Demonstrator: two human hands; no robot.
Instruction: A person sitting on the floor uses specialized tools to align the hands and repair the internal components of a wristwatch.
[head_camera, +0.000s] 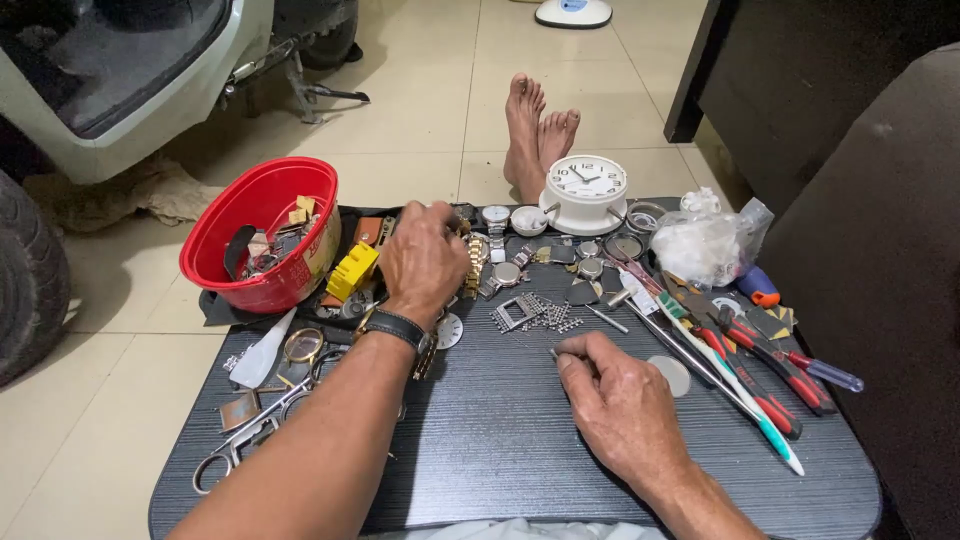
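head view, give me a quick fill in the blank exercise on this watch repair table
1. The plastic bowl at the table's left is coloured ____.
2. The left hand wears a ____ on its wrist.
3. The small white clock stands at the table's ____ edge.
4. The right hand rests on the dark ____.

Missing words: red; watch; far; table

At the far right of your worktop (520, 450) sits a crumpled clear plastic bag (708, 243) with white contents. Left of it stands a round white clock (587, 190) whose white dial face shows dark hands. You have no screens or signs here.
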